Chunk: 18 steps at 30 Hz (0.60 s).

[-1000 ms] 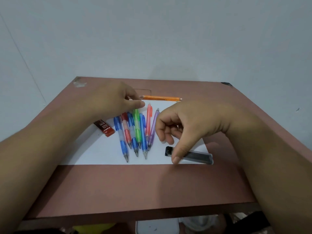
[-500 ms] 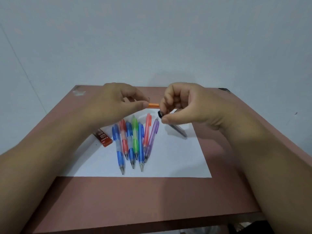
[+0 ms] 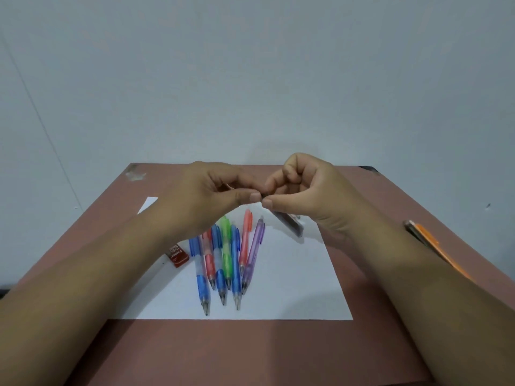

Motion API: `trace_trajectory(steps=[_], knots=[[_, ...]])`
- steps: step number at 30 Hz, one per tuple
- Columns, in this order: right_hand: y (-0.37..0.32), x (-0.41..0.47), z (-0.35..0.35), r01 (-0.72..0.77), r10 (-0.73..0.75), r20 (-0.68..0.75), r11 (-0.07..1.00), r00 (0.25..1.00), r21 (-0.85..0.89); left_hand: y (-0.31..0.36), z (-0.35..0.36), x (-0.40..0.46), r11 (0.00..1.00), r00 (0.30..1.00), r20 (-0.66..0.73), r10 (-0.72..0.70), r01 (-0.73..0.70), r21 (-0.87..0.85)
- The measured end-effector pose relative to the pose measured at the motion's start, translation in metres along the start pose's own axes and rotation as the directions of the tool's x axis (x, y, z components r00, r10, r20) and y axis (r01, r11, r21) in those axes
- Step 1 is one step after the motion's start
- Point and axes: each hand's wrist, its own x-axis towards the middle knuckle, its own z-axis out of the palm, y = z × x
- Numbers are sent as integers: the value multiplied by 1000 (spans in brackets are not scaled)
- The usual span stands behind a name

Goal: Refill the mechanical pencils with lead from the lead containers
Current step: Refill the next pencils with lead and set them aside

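Lead case (image 3: 289, 225) pinched in right hand (image 3: 309, 196); left hand (image 3: 211, 199) pinching its top end; pencils (image 3: 228, 257) below both.

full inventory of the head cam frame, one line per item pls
Pencils on paper: seven; three blue, red, green, orange-red, purple; side by side, tips toward the viewer.
Orange pencil: one, on the table at right, partly behind the right forearm.
Dark lead container: one, held up between both hands.
Red lead container: one, at the paper's left edge.
White paper: one, mid-table.
Table: brown.
Left hand, right hand: fingers pinching the dark container's top end.
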Motion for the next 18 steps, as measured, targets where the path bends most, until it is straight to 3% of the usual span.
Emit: trace_trajectory(steps=[3, 7, 18], knots=[[3, 2, -2, -13, 14, 16, 999, 1000, -36, -1, -1, 2, 999, 997, -70, -21, 19, -27], [4, 5, -2, -65, 58, -32, 954, 998, -293, -1, -3, 3, 994, 978, -196, -71, 53, -93], [5, 5, -4, -39, 53, 42, 962, 998, -270, 0, -6, 2, 986, 959, -241, -148, 125, -111]])
